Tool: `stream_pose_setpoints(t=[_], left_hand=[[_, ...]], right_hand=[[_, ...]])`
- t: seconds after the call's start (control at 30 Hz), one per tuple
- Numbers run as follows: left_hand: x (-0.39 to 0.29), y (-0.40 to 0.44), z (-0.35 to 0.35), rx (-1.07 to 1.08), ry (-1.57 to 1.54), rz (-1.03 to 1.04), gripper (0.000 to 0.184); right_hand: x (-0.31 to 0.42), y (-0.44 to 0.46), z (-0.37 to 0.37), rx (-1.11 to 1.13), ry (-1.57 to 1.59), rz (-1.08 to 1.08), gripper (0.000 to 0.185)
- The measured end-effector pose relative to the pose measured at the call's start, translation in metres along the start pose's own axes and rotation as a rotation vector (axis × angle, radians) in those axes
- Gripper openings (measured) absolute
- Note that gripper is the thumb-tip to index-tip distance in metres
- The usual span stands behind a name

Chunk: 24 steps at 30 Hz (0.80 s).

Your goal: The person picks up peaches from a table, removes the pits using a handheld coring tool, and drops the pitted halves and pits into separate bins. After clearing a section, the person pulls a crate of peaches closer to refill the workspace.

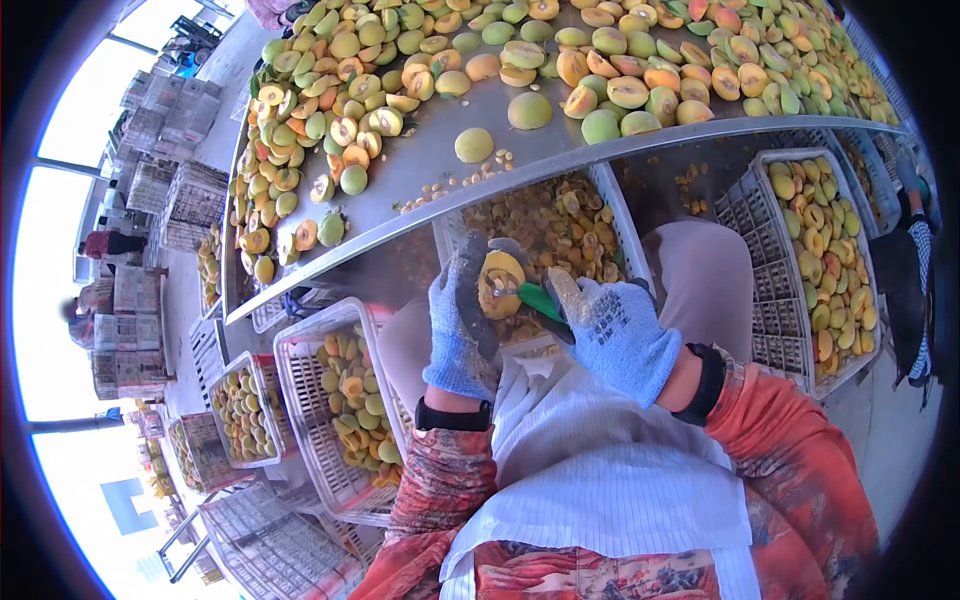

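My left hand (pixel 462 325), in a blue knit glove with a dark stained palm, is closed around a halved yellow peach (pixel 503 268), its cut face turned up and to the right. In the matching glove, my right hand (pixel 618 335) grips a green-handled pitting tool (pixel 538 299). The tool's tip touches the middle of the cut face; its exact shape is hard to make out. Below both hands, between my knees, is a crate (pixel 610 195) with many peach pits and scraps (pixel 575 215). Loose pits (pixel 470 180) lie along the table edge ahead.
A metal table (pixel 425 150) heaped with halved peaches (pixel 625 92) spans the front. Crates of peach halves stand at my left (pixel 290 345) and right (pixel 768 285). Stacked crates (pixel 140 310) and other people (pixel 110 243) are farther left. Striped fabric (pixel 920 290) shows at far right.
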<state>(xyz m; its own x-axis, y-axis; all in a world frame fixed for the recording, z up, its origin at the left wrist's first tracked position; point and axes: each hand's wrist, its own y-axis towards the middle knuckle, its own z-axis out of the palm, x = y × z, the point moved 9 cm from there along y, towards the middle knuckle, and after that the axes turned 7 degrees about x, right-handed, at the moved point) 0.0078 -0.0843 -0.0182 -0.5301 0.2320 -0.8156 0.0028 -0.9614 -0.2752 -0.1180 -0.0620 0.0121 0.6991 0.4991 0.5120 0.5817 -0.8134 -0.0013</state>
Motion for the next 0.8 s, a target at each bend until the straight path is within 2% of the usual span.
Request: stream_pose_setpoints(t=[0.03,0.1,0.13,0.17,0.23,0.27,0.3,0.37,0.4,0.47,0.5,0.57,0.63,0.7,0.77,0.8], left_hand=[[0.006,0.001,0.006,0.003,0.002,0.001,0.033],[-0.001,-0.008,-0.001,-0.23,-0.111,0.265,0.03],[-0.006,-0.012,0.001,-0.251,-0.087,0.318,0.027],[-0.008,-0.013,-0.003,-0.254,-0.089,0.315,0.027],[-0.005,-0.004,0.008,0.052,0.157,0.097,0.027],[0.001,0.0,0.006,0.134,0.158,-0.021,0.029],[-0.005,0.002,0.003,0.13,0.157,-0.02,0.029],[-0.006,0.006,0.008,0.238,0.511,-0.128,0.032],[-0.008,0.009,0.01,0.234,0.514,-0.123,0.032],[-0.011,0.014,-0.001,0.003,-0.079,-0.023,0.033],[-0.005,0.011,0.002,0.0,-0.078,-0.02,0.033],[-0.022,-0.004,-0.014,-0.229,0.276,0.276,0.031],[-0.022,-0.003,-0.023,-0.187,0.261,0.268,0.027],[-0.009,-0.001,-0.011,-0.02,0.189,0.008,0.025],[-0.008,-0.001,-0.012,-0.05,0.249,-0.02,0.026],[-0.008,-0.001,-0.013,-0.07,0.31,-0.042,0.027]], right_hand=[[0.001,-0.001,0.001,-0.029,-0.066,0.016,0.048],[0.007,-0.001,-0.001,-0.018,0.026,0.033,0.043],[0.006,-0.002,0.001,0.021,0.091,0.063,0.041],[0.004,-0.002,0.005,0.063,0.156,0.094,0.039],[0.001,-0.006,0.008,0.091,0.167,0.046,0.038],[0.003,-0.007,0.011,0.117,0.181,-0.002,0.037],[0.002,-0.006,0.012,0.12,0.181,-0.005,0.037],[0.0,0.0,0.021,0.222,0.199,-0.004,0.04],[-0.002,0.007,0.022,0.22,0.199,-0.011,0.04],[-0.009,0.017,0.015,0.106,0.321,-0.011,0.042],[-0.007,0.018,0.015,0.106,0.322,-0.015,0.042],[-0.001,0.021,0.02,0.162,0.362,0.006,0.037],[0.001,0.019,0.022,0.186,0.468,-0.048,0.034],[0.007,0.019,0.02,0.218,0.586,-0.099,0.031],[0.002,0.011,0.036,0.615,0.852,0.173,0.027],[-0.005,0.013,0.047,0.616,0.803,0.157,0.039]])
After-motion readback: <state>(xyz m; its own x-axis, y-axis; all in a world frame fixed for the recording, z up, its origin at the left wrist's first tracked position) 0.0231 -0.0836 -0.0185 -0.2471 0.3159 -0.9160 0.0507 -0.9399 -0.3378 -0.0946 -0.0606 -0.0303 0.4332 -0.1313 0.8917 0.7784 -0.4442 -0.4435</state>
